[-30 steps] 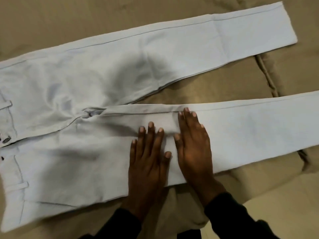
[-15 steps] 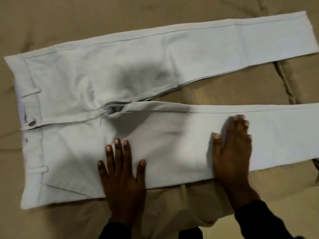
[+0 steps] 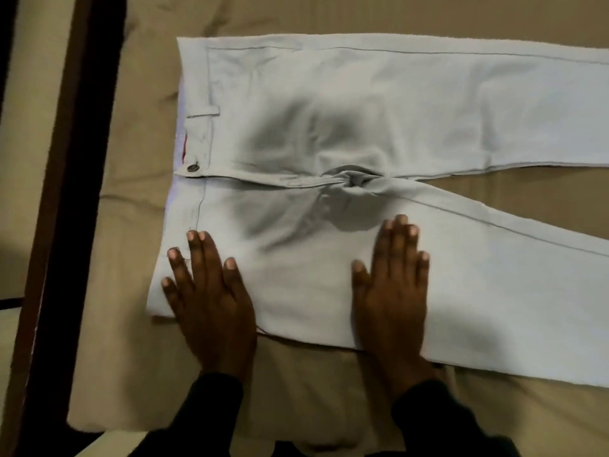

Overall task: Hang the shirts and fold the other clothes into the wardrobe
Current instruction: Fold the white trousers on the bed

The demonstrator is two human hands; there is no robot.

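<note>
Both palms have slid left along the pale trousers (image 3: 379, 133) spread on the tan bedsheet (image 3: 138, 179): left hand (image 3: 211, 291) flat at the near waistband corner, right hand (image 3: 392, 285) flat on the thigh (smoothing nearly done; folding next, probably).

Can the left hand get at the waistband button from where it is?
Probably yes. The left hand lies flat on the trousers near the waistband; the button sits uncovered just beyond its fingertips, nothing between.
</note>
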